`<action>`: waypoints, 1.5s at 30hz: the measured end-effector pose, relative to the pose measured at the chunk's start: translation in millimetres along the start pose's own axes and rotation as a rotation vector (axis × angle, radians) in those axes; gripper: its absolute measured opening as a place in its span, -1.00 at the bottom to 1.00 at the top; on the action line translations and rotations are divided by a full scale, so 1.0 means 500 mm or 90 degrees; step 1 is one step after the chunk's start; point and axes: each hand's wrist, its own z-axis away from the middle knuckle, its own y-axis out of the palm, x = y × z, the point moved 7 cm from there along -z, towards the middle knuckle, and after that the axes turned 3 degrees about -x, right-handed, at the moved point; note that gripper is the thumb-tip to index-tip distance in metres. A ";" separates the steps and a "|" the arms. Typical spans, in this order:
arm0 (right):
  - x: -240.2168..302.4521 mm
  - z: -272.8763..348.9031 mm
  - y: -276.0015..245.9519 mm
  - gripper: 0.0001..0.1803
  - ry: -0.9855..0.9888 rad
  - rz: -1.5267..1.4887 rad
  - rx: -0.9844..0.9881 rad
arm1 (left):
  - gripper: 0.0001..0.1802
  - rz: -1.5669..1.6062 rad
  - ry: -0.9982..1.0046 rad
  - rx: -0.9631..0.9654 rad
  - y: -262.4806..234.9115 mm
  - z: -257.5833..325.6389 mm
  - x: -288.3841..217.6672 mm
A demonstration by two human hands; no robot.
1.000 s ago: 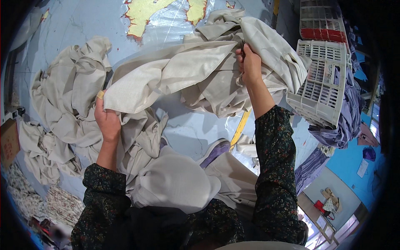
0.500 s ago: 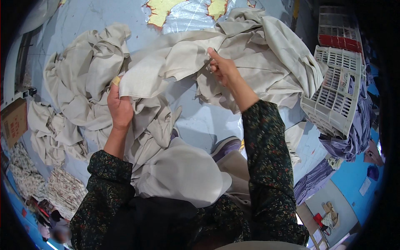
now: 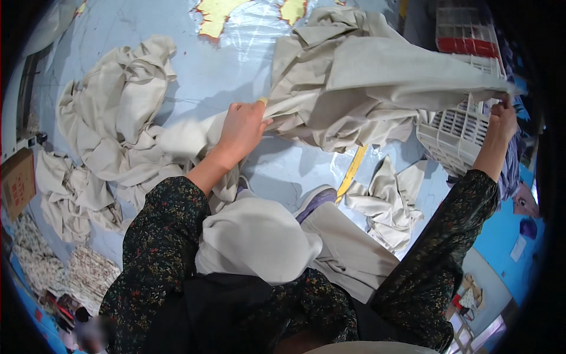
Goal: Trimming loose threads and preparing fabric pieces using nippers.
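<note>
My right hand (image 3: pixel 502 121), far out to the right, is closed on the edge of a beige cloth piece (image 3: pixel 407 68). That piece stretches from the right-hand fabric pile (image 3: pixel 318 115) across the top of a white plastic basket (image 3: pixel 451 133). With yellow tape around one fingertip, my left hand (image 3: pixel 242 133) pinches beige cloth at the near left side of the same pile. A folded, blurred length of cloth (image 3: pixel 186 138) trails from beneath this hand toward the left fabric heap (image 3: pixel 112 112).
Crumpled beige cloth (image 3: pixel 73 192) lies at the left, near a cardboard box (image 3: pixel 17 180). Another small beige bundle (image 3: pixel 389 203) rests on the floor by a yellow line (image 3: pixel 352 171). Purple fabric (image 3: pixel 510 168) hangs by the basket. A purple shoe (image 3: pixel 315 200) shows below the pile.
My right hand has swung far right, pulling the cloth out over the basket. My left hand has moved right, from the left heap to the right pile's edge.
</note>
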 end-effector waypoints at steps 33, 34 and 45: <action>-0.306 0.796 0.511 -0.69 0.283 0.120 0.520 | -0.86 0.080 0.105 -0.182 -0.118 0.004 -0.112; -0.285 0.800 0.517 -0.65 0.324 0.137 0.550 | -0.86 0.081 0.108 -0.184 -0.121 0.006 -0.111; -0.359 0.855 0.377 -0.46 0.551 0.226 0.442 | -0.85 0.020 0.041 -0.144 -0.106 0.064 -0.076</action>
